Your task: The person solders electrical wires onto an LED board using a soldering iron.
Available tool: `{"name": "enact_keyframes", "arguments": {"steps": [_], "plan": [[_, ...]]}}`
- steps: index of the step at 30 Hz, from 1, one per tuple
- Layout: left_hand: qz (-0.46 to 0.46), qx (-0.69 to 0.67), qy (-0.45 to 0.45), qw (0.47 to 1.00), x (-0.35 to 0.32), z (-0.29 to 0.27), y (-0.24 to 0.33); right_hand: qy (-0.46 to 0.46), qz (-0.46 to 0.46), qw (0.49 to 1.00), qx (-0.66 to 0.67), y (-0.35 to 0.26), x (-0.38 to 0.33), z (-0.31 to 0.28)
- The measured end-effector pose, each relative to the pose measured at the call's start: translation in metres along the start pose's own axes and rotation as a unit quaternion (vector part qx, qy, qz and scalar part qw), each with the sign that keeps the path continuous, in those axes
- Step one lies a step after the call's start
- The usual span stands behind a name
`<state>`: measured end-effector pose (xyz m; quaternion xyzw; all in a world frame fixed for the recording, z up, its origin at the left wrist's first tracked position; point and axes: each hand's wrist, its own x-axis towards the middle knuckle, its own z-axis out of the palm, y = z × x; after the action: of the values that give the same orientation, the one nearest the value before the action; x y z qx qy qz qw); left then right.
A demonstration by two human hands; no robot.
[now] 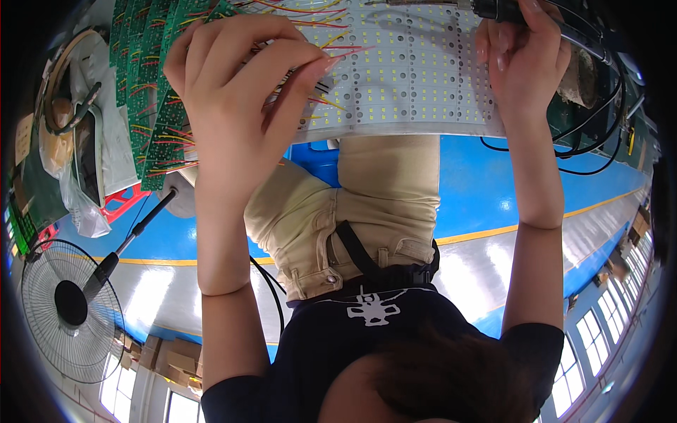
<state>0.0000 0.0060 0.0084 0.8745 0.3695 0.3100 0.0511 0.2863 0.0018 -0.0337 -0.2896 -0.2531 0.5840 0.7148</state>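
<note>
Pinching a bundle of thin red and yellow wires, the left hand has its fingers closed on them right over the white LED panel, seemingly to steady the leads at the board. The right hand is clenched around a black soldering iron, poised above the panel's right side. Green circuit boards crowd the left flank, touching the panel's edge. Open room lies only along the panel's near edge, above the lap.
</note>
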Motion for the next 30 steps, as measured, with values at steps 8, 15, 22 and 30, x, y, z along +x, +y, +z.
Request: {"name": "enact_keyframes", "arguments": {"steps": [8, 15, 22, 30], "plan": [[0.023, 0.079, 0.025, 0.996, -0.005, -0.014, 0.004, 0.036, 0.015, 0.997, 0.070, 0.001, 0.002, -0.013], [-0.036, 0.053, -0.037, 0.997, 0.002, -0.056, -0.008, 0.144, -0.100, 0.932, -0.318, -0.008, -0.015, 0.059], [-0.135, 0.097, -0.042, 0.985, -0.001, -0.085, -0.042, 0.161, -0.084, 0.954, -0.240, 0.000, -0.014, 0.042], [-0.118, 0.097, -0.129, 0.980, -0.003, -0.073, -0.050, 0.174, -0.111, 0.942, -0.264, -0.003, -0.017, 0.063]]}}
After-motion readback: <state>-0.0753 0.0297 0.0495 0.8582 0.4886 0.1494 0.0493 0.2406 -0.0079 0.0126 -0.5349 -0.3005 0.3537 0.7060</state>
